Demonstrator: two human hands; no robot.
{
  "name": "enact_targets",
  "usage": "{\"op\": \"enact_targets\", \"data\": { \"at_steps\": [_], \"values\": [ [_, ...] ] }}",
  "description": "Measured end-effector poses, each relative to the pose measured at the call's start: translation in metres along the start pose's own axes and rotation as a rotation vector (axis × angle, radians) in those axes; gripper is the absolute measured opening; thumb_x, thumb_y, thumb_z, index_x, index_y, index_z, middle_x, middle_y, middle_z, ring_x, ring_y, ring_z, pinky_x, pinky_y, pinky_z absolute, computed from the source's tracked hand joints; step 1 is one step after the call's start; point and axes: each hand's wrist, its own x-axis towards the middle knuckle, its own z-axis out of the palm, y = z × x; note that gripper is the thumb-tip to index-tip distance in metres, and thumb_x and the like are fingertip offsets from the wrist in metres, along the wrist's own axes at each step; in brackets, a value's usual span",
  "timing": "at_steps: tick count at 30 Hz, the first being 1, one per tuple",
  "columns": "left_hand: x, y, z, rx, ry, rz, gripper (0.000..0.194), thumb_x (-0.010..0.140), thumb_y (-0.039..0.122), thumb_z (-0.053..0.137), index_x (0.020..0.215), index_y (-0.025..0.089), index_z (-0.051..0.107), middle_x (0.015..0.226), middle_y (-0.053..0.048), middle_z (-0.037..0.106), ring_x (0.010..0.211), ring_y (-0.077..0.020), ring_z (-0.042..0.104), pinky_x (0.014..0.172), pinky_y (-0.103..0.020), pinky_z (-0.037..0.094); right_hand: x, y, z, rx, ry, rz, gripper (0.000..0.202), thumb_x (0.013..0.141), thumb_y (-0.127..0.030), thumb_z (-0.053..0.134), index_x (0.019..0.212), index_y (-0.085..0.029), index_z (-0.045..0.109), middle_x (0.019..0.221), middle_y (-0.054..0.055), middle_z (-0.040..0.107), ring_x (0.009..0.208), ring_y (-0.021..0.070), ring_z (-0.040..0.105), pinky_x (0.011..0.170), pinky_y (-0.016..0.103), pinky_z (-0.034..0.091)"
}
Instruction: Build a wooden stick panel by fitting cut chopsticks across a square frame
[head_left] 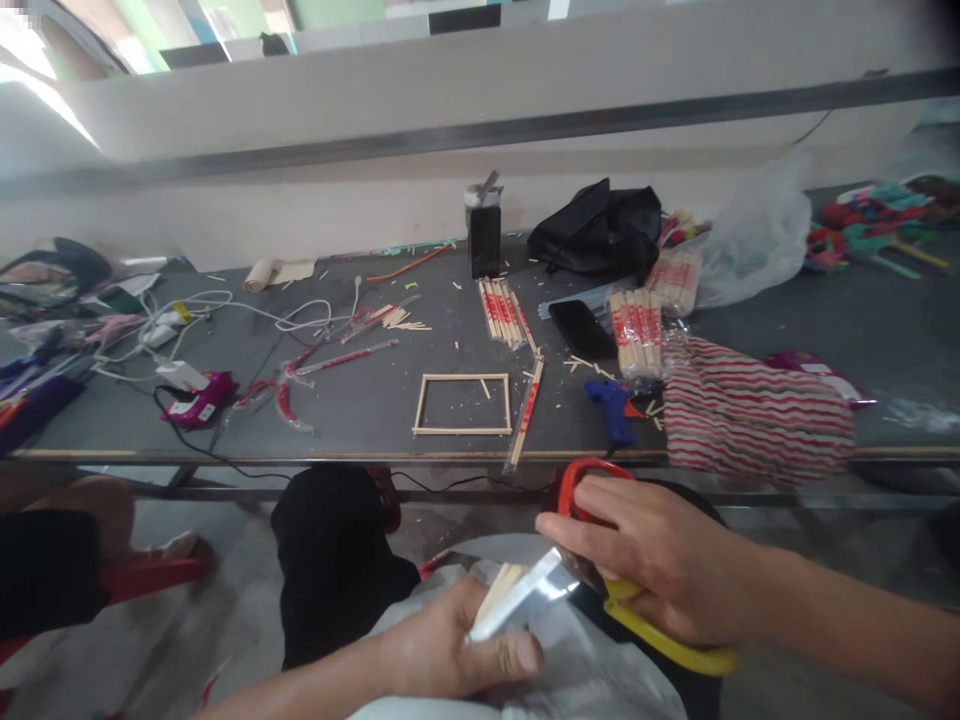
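In the left hand point(450, 645), the grip is clamped on pale wooden sticks point(504, 585), held on the near side of the desk point(360, 405); their long axis slants from lower left to upper right, visible ends toward the desk. The right hand point(660, 560) has its grip wrapped round the handles of scissors point(529, 592), blades pointing down-left, nearly parallel to the sticks; I cannot tell whether they touch
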Motion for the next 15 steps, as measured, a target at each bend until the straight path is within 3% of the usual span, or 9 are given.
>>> {"op": "enact_targets", "data": {
  "at_steps": [6,15],
  "values": [
    [0.0003,0.0107,-0.0006,0.07,-0.01,0.019,0.059,0.074,0.074,0.047,0.06,0.018,0.034,0.058,0.004,0.031,0.055,-0.0071,0.027,0.049,-0.023,0.02,0.0032,-0.0071,-0.0061,0.045,0.016,0.028,0.052,0.069,-0.012,0.054,0.121,-0.016,0.049,0.088,0.008,0.052,0.077,0.0206,0.045,0.07,0.033,0.037],
    [-0.0001,0.0022,-0.0024,-0.018,-0.035,0.035,0.047,0.08,0.061,0.053,0.067,0.017,0.043,0.062,0.003,0.039,0.057,-0.0076,0.034,0.052,-0.021,0.027,-0.0016,-0.0018,0.0019,0.048,0.005,0.009,0.054,0.064,-0.014,0.053,0.118,-0.014,0.05,0.079,0.005,0.05,0.067,0.0184,0.043,0.06,0.03,0.034]
  ]
}}
